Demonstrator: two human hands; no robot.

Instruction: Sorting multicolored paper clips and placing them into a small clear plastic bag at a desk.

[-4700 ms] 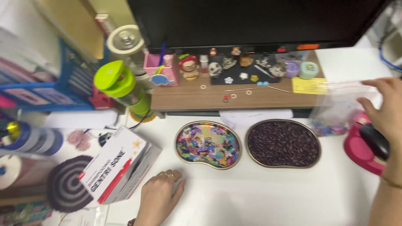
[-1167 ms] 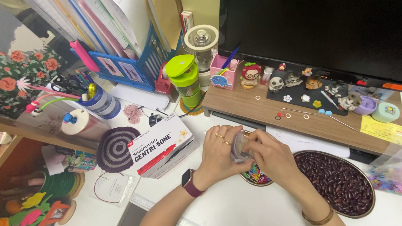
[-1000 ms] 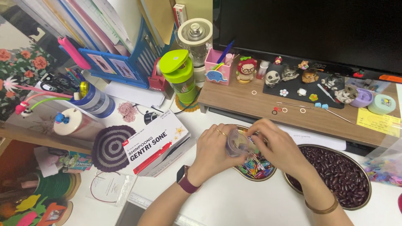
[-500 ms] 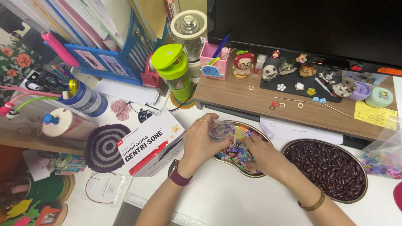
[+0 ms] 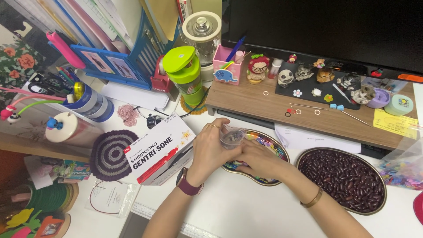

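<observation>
At the near left edge lies a flat clear packet with a thin red loop inside, just beside a round crocheted coaster in purple and grey rings. Right of the coaster sits a white rectangular carton with a red stripe along its near edge and dark lettering on top (it lies at a slant, one corner toward the hands). Farther back stands a tumbler with a lime-green lid, and beyond it a pink square pen holder with a blue elephant-shaped tag on its front. Far right on the wooden monitor shelf a yellow rectangular note lies flat, and at the right edge a clear plastic bag holds small multicoloured bits.

The left hand, rings on one finger and a dark-banded watch on the wrist, has its fingers curled around a small clear plastic cup, held tilted just above the left rim of a kidney-shaped metal tray of coloured paper clips. The cup is see-through with something greyish low inside. The right hand rests over the clips, fingers bent down into them; what they pinch cannot be told. Right of it sits a like tray of dark red beans.
</observation>
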